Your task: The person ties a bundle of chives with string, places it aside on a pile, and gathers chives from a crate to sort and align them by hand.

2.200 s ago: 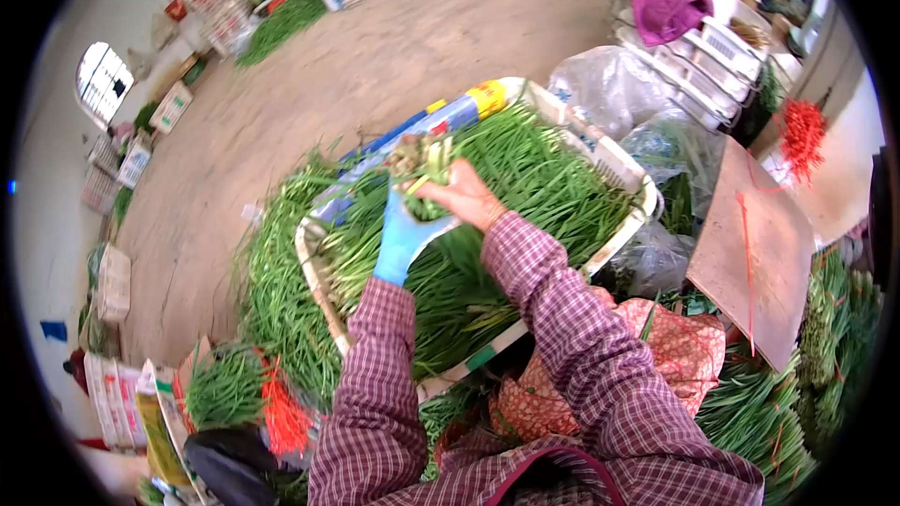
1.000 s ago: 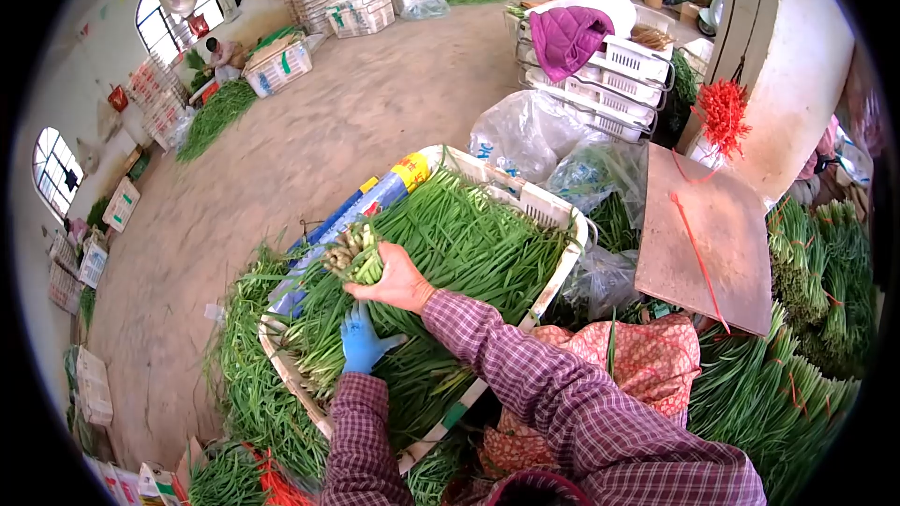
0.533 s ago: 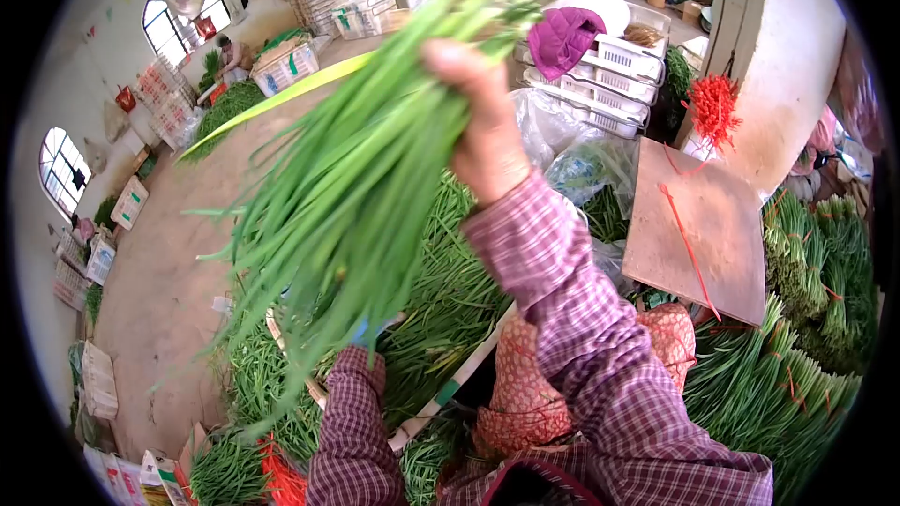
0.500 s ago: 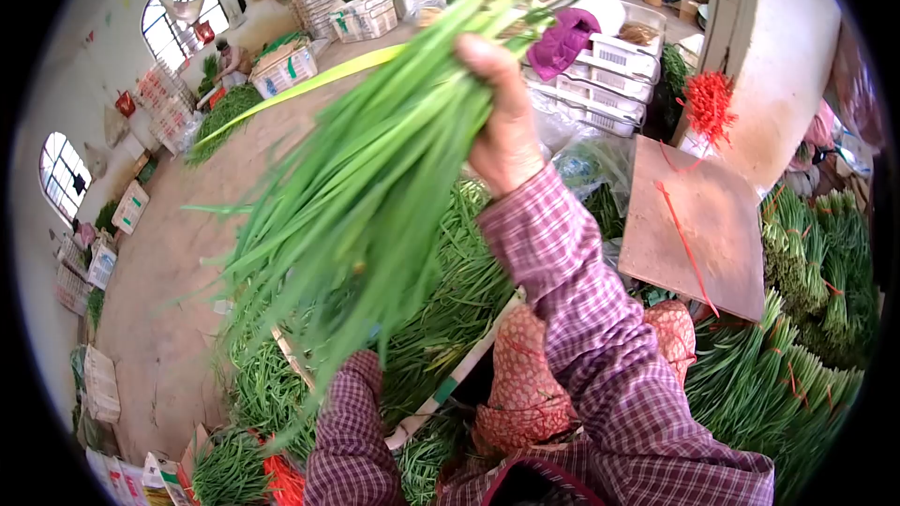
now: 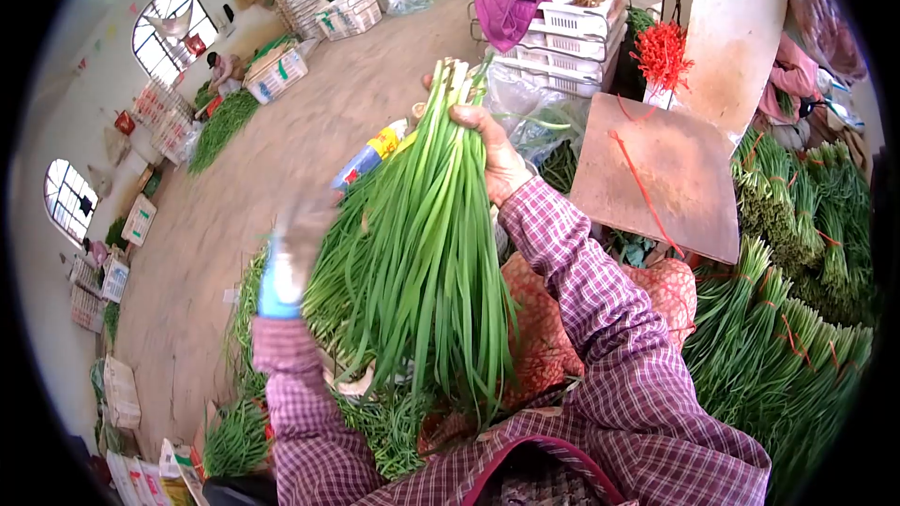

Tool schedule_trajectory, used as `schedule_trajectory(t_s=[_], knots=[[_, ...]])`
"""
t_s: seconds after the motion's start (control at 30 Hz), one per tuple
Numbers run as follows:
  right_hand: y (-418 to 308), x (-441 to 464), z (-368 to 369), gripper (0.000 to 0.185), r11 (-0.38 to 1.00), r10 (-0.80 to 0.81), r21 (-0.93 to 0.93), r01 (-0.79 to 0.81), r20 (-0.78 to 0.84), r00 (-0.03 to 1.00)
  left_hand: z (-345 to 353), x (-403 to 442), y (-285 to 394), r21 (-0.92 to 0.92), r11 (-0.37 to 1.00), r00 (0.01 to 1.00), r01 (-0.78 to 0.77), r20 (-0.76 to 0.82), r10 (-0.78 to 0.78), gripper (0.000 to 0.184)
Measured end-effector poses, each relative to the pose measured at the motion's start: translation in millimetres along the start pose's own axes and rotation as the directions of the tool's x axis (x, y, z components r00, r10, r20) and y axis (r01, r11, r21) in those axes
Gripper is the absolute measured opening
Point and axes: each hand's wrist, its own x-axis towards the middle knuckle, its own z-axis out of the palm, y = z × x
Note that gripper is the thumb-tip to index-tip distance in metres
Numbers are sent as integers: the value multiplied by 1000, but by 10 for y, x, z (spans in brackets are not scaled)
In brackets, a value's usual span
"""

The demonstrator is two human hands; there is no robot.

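My right hand [image 5: 494,152] grips a thick bunch of garlic chives [image 5: 427,244] near its pale stem ends. The stems point up and away from me, and the long flat green leaves hang down toward my lap. To the left of the bunch, my left hand [image 5: 307,230] is smeared by motion, so its fingers cannot be made out. Something light blue [image 5: 277,283] shows around its wrist. Beneath the bunch lie more loose green leaves [image 5: 384,426], partly covered by it.
A brown board [image 5: 656,178] with a red tie [image 5: 647,192] lies to the right, below a hanging bundle of red ties [image 5: 662,56]. Tied bunches of chives [image 5: 769,337] are piled at the right. Stacked white crates [image 5: 586,37] stand ahead, and a person [image 5: 223,73] sits farther off.
My right hand has lowered the bunch and drawn it closer, and the leaves now hang straighter. My left hand has come out from beneath the leaves to the left. The camera view has shifted.
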Motion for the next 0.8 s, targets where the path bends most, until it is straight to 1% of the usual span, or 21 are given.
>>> schedule_trajectory(t_s=[0.03, 0.07, 0.13, 0.17, 0.23, 0.27, 0.33, 0.37, 0.4, 0.43, 0.47, 0.5, 0.53, 0.57, 0.6, 0.63, 0.67, 0.7, 0.73, 0.8], knots=[[62, -51, 21, 66, 1000, 15, 7, -15, -24, 1000, 274, 76, -120, -148, 987, 992, 69, 118, -51, 79], [95, -105, 11, 65, 997, 62, 36, -62, -12, 998, 481, 62, -282, -273, 949, 972, 159, 212, -102, 76], [152, -242, -20, 60, 993, 93, 79, -90, -38, 995, 871, -94, -751, -492, 798, 915, 348, 364, -175, 71], [162, -301, -96, 60, 992, 98, 86, -93, -45, 994, 1029, -216, -987, -572, 704, 889, 420, 417, -192, 68], [151, -383, -308, 53, 975, 220, -1, -222, -118, 968, 1273, -495, -1354, -678, 540, 859, 498, 472, -199, 63], [205, -416, -331, 45, 971, 239, 27, -238, -188, 953, 1358, -605, -1490, -717, 466, 851, 519, 488, -195, 60], [263, -433, -317, 37, 950, 302, -8, -313, -242, 922, 1418, -799, -1686, -779, 370, 861, 507, 476, -179, 55], [293, -419, -336, 39, 938, 307, -71, -341, -293, 906, 1440, -887, -1739, -807, 327, 870, 492, 463, -168, 52], [305, -399, -346, 42, 921, 304, -134, -366, -340, 890, 1467, -957, -1779, -834, 317, 892, 452, 423, -160, 50], [330, -405, -351, 64, 839, 296, -316, -443, -417, 859, 1481, -1027, -1814, -857, 328, 917, 398, 370, -148, 47], [359, -441, -361, 64, 839, 304, -307, -449, -420, 855, 1586, -1096, -1720, -872, 401, 958, 282, 234, -164, 47], [392, -529, -363, 79, 676, 219, -512, -530, -547, 808, 1690, -1090, -1576, -836, 486, 960, 256, 161, -228, 47], [399, -659, -396, 95, 493, 207, -641, -588, -570, 795, 1765, -1053, -1496, -788, 568, 956, 238, 87, -280, 48], [407, -788, -431, 111, 282, 196, -729, -624, -593, 781, 1814, -1050, -1589, -714, 642, 924, 278, 16, -382, 52], [419, -1032, -490, 127, 110, 306, -783, -612, -559, 771, 1853, -1073, -1693, -541, 808, 954, 235, -29, -297, 54], [487, -1288, -440, 129, 63, 285, -800, -597, -559, 779, 1915, -1120, -2024, -537, 801, 900, 263, -163, -405, 55], [718, -1667, -719, 130, -190, 300, -793, -578, -608, 735, 1972, -1178, -2312, -537, 791, 816, 294, -289, -500, 57], [800, -1882, -691, 128, -297, 219, -779, -552, -618, 755, 2062, -1037, -1896, -629, 704, 806, 329, -201, -556, 62], [850, -2023, -617, 126, -342, 186, -738, -582, -661, 727, 1951, -1110, -2232, -676, 645, 807, 357, -125, -577, 72], [986, -2251, -556, 123, -485, 94, -699, -525, -638, 764, 1905, -1136, -2066, -798, 521, 878, 303, 20, -479, 82]])
